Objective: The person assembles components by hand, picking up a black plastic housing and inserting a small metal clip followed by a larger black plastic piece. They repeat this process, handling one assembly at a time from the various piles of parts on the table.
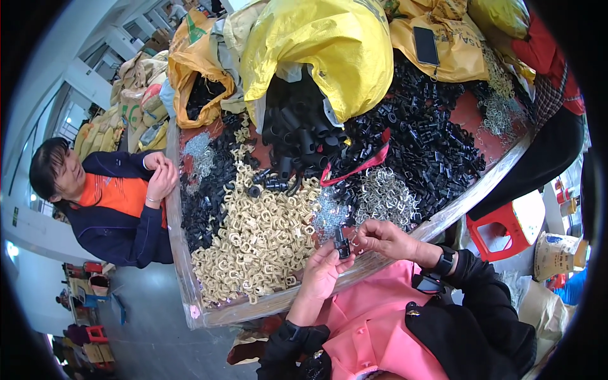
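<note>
A small black plastic fitting point(342, 244) was pinched in the left hand point(322, 273); the right hand point(380, 239), fingertips closed at its top, was best kept steady and aligned.

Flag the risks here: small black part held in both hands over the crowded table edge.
1. The left hand and right hand pinch the small black part right above the table rim; a slip could drop it off the table.
2. The cream clips, metal rings and black parts pile touch, so kinds may mix.
3. The phone lies on a sloping yellow sack and might slide.
</note>
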The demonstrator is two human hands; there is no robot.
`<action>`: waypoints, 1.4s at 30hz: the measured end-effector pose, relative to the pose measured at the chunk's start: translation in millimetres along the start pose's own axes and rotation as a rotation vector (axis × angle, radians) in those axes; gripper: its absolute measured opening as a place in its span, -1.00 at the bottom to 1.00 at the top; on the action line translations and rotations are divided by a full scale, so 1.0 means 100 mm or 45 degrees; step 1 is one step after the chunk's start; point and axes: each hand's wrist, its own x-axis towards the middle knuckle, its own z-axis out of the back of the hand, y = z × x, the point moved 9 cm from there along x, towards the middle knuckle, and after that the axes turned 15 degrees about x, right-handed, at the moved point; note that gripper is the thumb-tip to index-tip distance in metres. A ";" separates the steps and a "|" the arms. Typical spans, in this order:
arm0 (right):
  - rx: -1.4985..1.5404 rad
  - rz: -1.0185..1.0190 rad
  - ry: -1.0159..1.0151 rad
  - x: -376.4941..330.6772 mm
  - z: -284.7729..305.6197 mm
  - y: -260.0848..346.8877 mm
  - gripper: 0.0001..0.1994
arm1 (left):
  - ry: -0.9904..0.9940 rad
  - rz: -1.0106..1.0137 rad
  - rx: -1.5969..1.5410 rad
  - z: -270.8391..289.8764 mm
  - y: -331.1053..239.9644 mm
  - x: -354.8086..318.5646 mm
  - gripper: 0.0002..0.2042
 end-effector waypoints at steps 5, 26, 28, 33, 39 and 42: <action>-0.509 0.261 0.118 -0.02 -0.16 0.35 -0.92 | -0.015 0.032 0.022 -0.08 0.00 0.02 -0.69; -1.514 0.612 0.378 -0.06 -0.78 0.37 -0.87 | -0.144 0.151 0.141 0.13 0.05 -0.17 -0.72; -1.375 0.592 0.353 -0.03 -0.79 0.37 -0.88 | -0.161 0.163 0.167 0.16 0.04 -0.20 -0.73; -0.664 0.260 0.171 0.20 -0.69 0.29 -0.91 | -0.144 0.112 0.128 0.24 -0.10 -0.38 -0.75; -0.911 0.231 0.198 0.76 -0.86 -0.10 -0.89 | -0.395 -0.008 0.069 0.63 -0.18 -0.71 -0.78; -1.390 0.025 0.171 0.98 -0.89 -0.46 -0.88 | -0.458 -0.037 0.042 0.67 -0.19 -0.82 -0.79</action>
